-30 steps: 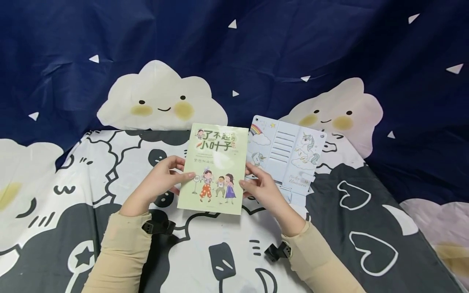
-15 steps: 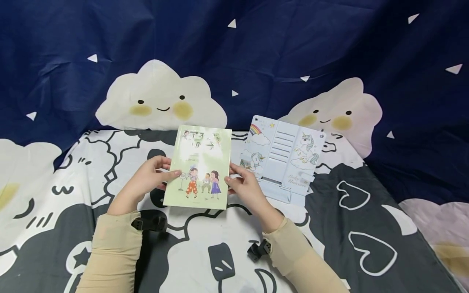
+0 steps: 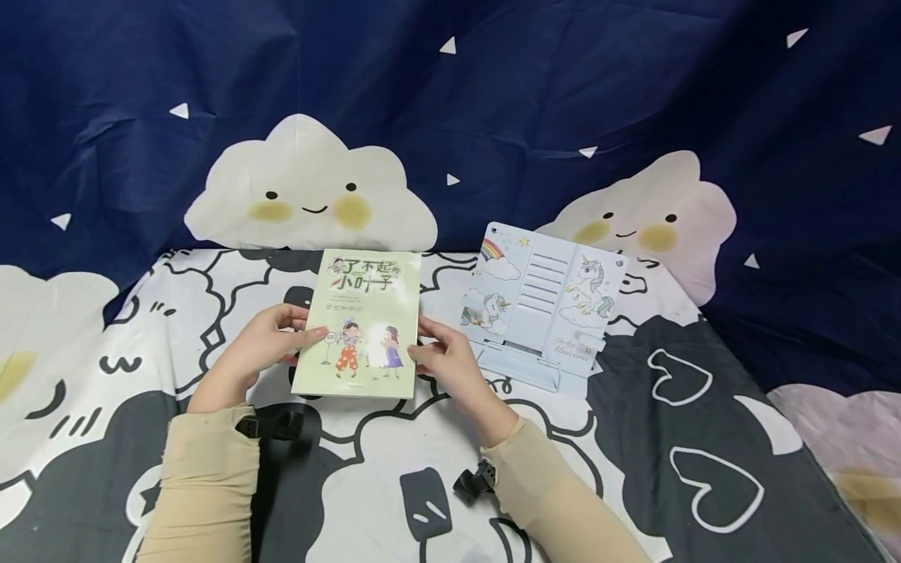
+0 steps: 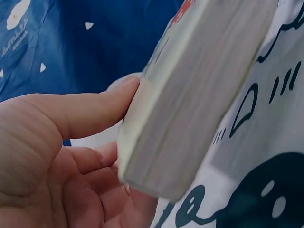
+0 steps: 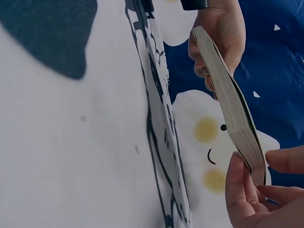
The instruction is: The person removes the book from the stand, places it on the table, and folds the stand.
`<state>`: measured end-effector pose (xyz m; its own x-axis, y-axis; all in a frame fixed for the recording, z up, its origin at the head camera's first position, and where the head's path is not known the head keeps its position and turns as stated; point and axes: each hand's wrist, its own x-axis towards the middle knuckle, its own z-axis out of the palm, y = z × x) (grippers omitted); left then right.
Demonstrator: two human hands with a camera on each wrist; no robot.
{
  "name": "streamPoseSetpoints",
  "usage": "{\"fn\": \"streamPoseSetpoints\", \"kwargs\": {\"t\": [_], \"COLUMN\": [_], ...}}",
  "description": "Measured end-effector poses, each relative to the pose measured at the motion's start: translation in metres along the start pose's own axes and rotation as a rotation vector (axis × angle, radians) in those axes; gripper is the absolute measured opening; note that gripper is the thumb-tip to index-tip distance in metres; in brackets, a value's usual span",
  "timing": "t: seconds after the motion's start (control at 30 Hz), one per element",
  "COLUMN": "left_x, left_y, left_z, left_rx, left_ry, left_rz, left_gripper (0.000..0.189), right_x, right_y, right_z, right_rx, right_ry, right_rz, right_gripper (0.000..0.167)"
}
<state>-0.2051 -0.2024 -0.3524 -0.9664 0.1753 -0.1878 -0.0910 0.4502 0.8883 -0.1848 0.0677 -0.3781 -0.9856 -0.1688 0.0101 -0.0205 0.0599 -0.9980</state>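
Observation:
A thick book (image 3: 359, 313) with a pale green cover and cartoon children faces up in the head view. My left hand (image 3: 263, 348) pinches its left edge, thumb on the cover and fingers beneath. On the opposite edge my right hand (image 3: 450, 363) holds it the same way. The left wrist view shows the page block of the book (image 4: 190, 95) close up, with the left thumb (image 4: 95, 109) against the cover. Seen from the right wrist, the book (image 5: 232, 109) is held off the cloth between both hands. To its right stands a pale blue unicorn book stand (image 3: 542, 301).
A black-and-white cartoon cloth (image 3: 394, 485) covers the table. Behind it hangs a dark blue curtain (image 3: 493, 94) with white clouds and small triangles. Black wrist cameras (image 3: 475, 481) are strapped over the beige sleeves.
Both hands have carried the book to the left and slightly down in the head view, away from the book stand. The stand, partly covered before, now shows fully and has not moved.

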Motion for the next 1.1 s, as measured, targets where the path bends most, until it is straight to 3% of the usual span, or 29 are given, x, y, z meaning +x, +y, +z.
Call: {"fn": "streamPoseSetpoints", "kwargs": {"t": [0.57, 1.1], "left_x": [0.006, 0.007], "left_y": [-0.024, -0.031], "left_z": [-0.015, -0.017], "left_rx": [-0.012, 0.040], "left_ry": [-0.020, -0.027], "left_rz": [-0.059, -0.138], "left_gripper": [0.061, 0.064], "right_x": [0.003, 0.004], "right_y": [0.011, 0.019], "right_z": [0.017, 0.019], "right_rx": [-0.005, -0.025], "right_ry": [-0.088, -0.153], "right_rz": [0.016, 0.054], "right_gripper": [0.066, 0.066]}}
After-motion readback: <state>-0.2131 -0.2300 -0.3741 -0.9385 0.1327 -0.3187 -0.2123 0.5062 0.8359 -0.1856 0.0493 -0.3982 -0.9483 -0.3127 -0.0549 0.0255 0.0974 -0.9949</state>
